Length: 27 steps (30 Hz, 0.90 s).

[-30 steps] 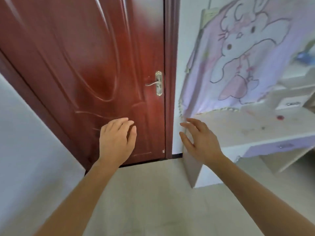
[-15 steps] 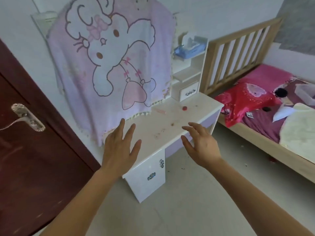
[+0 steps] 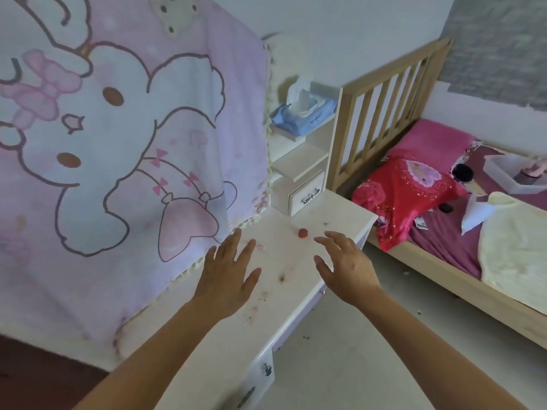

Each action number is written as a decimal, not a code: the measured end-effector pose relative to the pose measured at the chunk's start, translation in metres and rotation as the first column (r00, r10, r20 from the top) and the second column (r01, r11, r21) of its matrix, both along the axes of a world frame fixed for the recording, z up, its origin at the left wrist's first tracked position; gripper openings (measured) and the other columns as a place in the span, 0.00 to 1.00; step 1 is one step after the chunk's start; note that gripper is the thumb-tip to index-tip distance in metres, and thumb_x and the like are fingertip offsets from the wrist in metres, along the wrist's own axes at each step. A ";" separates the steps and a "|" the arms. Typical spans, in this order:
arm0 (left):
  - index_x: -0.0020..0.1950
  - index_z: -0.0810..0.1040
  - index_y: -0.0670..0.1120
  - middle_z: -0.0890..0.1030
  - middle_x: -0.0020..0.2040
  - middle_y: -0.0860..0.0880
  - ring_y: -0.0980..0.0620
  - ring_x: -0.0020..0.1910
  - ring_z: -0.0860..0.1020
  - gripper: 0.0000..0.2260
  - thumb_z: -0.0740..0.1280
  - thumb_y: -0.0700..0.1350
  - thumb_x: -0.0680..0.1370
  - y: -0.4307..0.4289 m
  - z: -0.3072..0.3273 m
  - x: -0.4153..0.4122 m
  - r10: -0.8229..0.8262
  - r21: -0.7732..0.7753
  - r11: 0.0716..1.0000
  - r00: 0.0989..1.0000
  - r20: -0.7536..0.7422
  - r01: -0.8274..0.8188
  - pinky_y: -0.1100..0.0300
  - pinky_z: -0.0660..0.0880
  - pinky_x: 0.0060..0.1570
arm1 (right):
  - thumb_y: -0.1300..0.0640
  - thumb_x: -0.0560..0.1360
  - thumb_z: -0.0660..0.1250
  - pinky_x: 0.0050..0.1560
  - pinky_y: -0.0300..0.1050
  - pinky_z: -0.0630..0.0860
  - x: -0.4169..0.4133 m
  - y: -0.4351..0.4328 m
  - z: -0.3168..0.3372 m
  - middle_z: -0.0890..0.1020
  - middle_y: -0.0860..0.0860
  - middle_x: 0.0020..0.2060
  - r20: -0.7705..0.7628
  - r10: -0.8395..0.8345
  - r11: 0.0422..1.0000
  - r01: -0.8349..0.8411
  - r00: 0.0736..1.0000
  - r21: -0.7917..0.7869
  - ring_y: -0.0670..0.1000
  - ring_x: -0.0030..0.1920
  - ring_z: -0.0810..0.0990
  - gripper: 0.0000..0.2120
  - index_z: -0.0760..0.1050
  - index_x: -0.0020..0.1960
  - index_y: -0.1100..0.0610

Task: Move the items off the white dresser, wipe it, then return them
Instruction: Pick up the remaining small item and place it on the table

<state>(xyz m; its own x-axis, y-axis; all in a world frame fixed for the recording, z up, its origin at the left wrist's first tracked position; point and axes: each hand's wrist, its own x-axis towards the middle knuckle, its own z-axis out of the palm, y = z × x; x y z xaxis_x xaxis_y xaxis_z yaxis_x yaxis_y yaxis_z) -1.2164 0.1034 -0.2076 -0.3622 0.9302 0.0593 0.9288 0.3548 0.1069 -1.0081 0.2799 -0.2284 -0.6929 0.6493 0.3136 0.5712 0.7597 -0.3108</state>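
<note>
Both hands empty, fingers spread: left hand [image 3: 228, 279], right hand [image 3: 346, 266] over white dresser [image 3: 207, 344]; red cap [image 3: 302, 232] just beyond.

Soft even daylight, slight blur, wide-angle bending at edges.

The white dresser [image 3: 307, 273] runs along the wall, glossy top stained with reddish-brown smears and specks. A small red round piece [image 3: 302, 232] sits on that top toward the far end, alone, well apart from the edge. Behind it at the far corner stands a white shelf tower [image 3: 307, 161], with a little drawer [image 3: 307, 197] at its base, shut, showing a dark bow-shaped handle. Up on the tower's top shelf lies a blue pack of wipes [image 3: 305, 115], lid flipped up, one white wipe poking out. A pink cartoon-rabbit blanket [image 3: 124, 149] hangs over the back, its fringed hem draping onto the top.
</note>
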 end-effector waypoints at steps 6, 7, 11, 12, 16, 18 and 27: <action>0.76 0.65 0.47 0.61 0.77 0.41 0.42 0.74 0.64 0.28 0.54 0.59 0.79 0.088 -0.027 -0.050 -0.027 -0.074 0.997 1.000 0.008 0.027 0.40 0.65 0.68 | 0.49 0.77 0.66 0.49 0.53 0.80 -0.036 0.077 -0.026 0.73 0.51 0.68 0.112 -0.039 0.994 0.049 0.993 -0.093 0.55 0.62 0.77 0.19 0.73 0.68 0.51; 0.75 0.66 0.47 0.62 0.77 0.40 0.41 0.73 0.65 0.28 0.55 0.59 0.78 0.102 -0.034 -0.056 -0.023 -0.090 0.996 0.999 0.025 0.025 0.40 0.65 0.67 | 0.49 0.77 0.66 0.50 0.52 0.79 -0.042 0.091 -0.033 0.73 0.51 0.68 0.129 -0.030 0.993 0.044 0.991 -0.106 0.55 0.62 0.77 0.20 0.73 0.68 0.51; 0.79 0.57 0.48 0.53 0.79 0.42 0.43 0.77 0.57 0.28 0.56 0.57 0.81 0.150 -0.074 -0.074 0.021 -0.185 0.983 0.997 0.068 -0.008 0.42 0.58 0.72 | 0.49 0.78 0.65 0.55 0.51 0.77 -0.071 0.150 -0.065 0.70 0.51 0.70 0.210 0.048 0.983 -0.008 0.976 -0.184 0.55 0.63 0.76 0.21 0.70 0.70 0.50; 0.79 0.54 0.49 0.51 0.80 0.42 0.44 0.78 0.54 0.29 0.56 0.57 0.81 0.161 -0.086 -0.079 0.041 -0.211 0.977 0.996 0.075 -0.024 0.43 0.55 0.73 | 0.49 0.78 0.64 0.56 0.51 0.77 -0.080 0.165 -0.073 0.69 0.50 0.71 0.235 0.074 0.977 -0.024 0.969 -0.212 0.55 0.64 0.75 0.22 0.69 0.71 0.49; 0.80 0.48 0.49 0.44 0.80 0.43 0.43 0.78 0.48 0.29 0.54 0.56 0.82 0.197 -0.125 -0.092 0.187 -0.381 0.916 0.974 0.127 -0.127 0.44 0.52 0.74 | 0.48 0.80 0.61 0.60 0.49 0.74 -0.116 0.221 -0.106 0.61 0.49 0.74 0.356 0.243 0.928 -0.109 0.902 -0.356 0.53 0.68 0.71 0.27 0.58 0.77 0.45; 0.80 0.49 0.48 0.44 0.80 0.42 0.42 0.78 0.48 0.29 0.55 0.54 0.82 0.209 -0.140 -0.095 0.254 -0.467 0.868 0.959 0.127 -0.168 0.44 0.53 0.74 | 0.48 0.80 0.61 0.59 0.50 0.75 -0.133 0.243 -0.119 0.58 0.50 0.76 0.414 0.339 0.894 -0.152 0.845 -0.422 0.54 0.68 0.71 0.30 0.53 0.79 0.44; 0.80 0.43 0.48 0.40 0.79 0.41 0.41 0.78 0.42 0.29 0.53 0.51 0.83 0.232 -0.192 -0.102 0.371 -0.565 0.782 0.925 0.085 -0.262 0.47 0.53 0.75 | 0.49 0.81 0.59 0.53 0.51 0.77 -0.174 0.273 -0.182 0.56 0.54 0.75 0.524 0.515 0.826 -0.229 0.679 -0.515 0.59 0.58 0.77 0.33 0.45 0.80 0.42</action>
